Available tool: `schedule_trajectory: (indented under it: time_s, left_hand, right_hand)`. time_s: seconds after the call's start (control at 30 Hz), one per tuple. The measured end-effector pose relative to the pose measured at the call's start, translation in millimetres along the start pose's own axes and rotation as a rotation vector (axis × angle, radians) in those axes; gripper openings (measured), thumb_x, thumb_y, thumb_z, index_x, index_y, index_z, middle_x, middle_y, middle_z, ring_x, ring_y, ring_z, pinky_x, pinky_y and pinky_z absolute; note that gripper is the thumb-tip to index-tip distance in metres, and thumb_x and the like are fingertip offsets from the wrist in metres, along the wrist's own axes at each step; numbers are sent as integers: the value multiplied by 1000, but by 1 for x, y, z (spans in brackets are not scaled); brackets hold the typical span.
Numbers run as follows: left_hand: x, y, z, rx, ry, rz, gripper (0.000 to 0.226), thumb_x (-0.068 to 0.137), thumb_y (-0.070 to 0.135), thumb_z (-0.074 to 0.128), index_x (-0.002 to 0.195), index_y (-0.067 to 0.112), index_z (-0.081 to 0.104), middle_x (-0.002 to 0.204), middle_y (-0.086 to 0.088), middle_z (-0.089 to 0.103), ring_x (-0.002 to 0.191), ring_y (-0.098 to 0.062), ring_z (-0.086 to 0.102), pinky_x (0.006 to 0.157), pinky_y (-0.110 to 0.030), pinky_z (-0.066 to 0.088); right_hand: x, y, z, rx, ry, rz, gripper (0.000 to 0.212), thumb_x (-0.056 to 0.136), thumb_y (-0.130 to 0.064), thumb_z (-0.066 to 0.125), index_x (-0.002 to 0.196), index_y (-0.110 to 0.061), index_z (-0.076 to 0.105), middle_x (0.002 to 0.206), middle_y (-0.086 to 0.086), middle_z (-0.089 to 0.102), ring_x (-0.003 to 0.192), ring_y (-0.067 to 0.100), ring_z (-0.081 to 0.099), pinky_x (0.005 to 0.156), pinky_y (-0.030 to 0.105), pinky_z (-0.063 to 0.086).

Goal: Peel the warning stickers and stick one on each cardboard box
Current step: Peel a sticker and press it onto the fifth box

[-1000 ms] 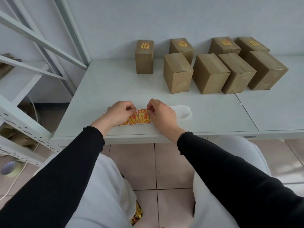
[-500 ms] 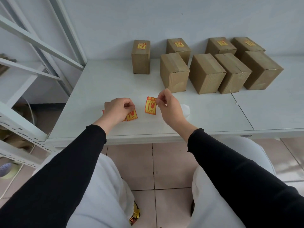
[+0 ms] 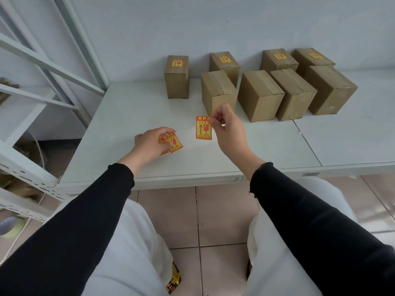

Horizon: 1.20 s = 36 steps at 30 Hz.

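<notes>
**One sticker off the strip, held above the table**

Right hand [image 3: 227,129] is pinching the peeled warning sticker [image 3: 203,127] by its top corner between thumb and forefinger — it's hanging upright in front of the near-left cardboard box [image 3: 218,90]. Left hand [image 3: 150,142] is gripping the remaining sticker strip [image 3: 173,143] with curled fingers, low over the white table [image 3: 132,116]. Four back-row boxes are carrying stickers; four front ones are showing bare tops.
</notes>
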<state>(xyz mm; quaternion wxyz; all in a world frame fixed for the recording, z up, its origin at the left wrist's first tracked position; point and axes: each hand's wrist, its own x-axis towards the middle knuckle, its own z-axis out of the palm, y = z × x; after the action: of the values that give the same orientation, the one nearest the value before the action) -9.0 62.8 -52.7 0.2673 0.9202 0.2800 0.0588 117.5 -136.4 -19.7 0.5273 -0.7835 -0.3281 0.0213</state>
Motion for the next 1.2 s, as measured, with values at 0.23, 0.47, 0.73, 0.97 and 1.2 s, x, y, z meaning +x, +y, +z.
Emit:
schedule_trajectory:
  time_s: [0.23, 0.47, 0.73, 0.97, 1.2]
  left_hand:
    - [-2, 6, 6, -72, -60, 58, 60, 93, 20, 66, 142, 45, 43, 100, 10, 60, 107, -18, 57, 107, -48, 38]
    - [-13, 56, -3, -373, 83, 170, 20, 94, 34, 65, 112, 26, 69, 109, 10, 64, 103, -11, 56, 88, -26, 43]
    - [-12, 100, -4, -531, 49, 123, 9, 88, 28, 74, 88, 19, 72, 84, 8, 66, 77, -10, 56, 72, -26, 45]
    - [20, 117, -6, -617, 71, 113, 8, 86, 27, 76, 81, 21, 74, 79, 3, 68, 73, -12, 56, 73, -29, 43]
    - [90, 155, -19, -599, 107, 103, 12, 89, 26, 72, 86, 16, 75, 88, 6, 72, 84, -9, 63, 70, -25, 43]
  right_hand:
    - [-2, -1, -7, -13, 9, -12, 5, 98, -8, 55, 95, -11, 52, 81, -3, 60, 74, 13, 54, 64, 24, 44]
    - [1, 0, -13, -17, 22, -45, 5, 97, -9, 55, 98, -14, 55, 86, -1, 62, 81, 17, 58, 67, 24, 44]
    - [12, -4, -20, -5, 83, -109, 9, 97, -6, 54, 97, -14, 57, 86, 0, 64, 80, 17, 60, 69, 37, 51]
    - [49, 2, -29, 60, 135, -48, 9, 95, -9, 57, 94, -18, 59, 83, -10, 65, 75, 1, 58, 63, 12, 43]
    - [139, 6, -48, -30, 122, -7, 6, 94, -13, 62, 93, -19, 61, 84, -8, 65, 72, 0, 59, 57, 11, 39]
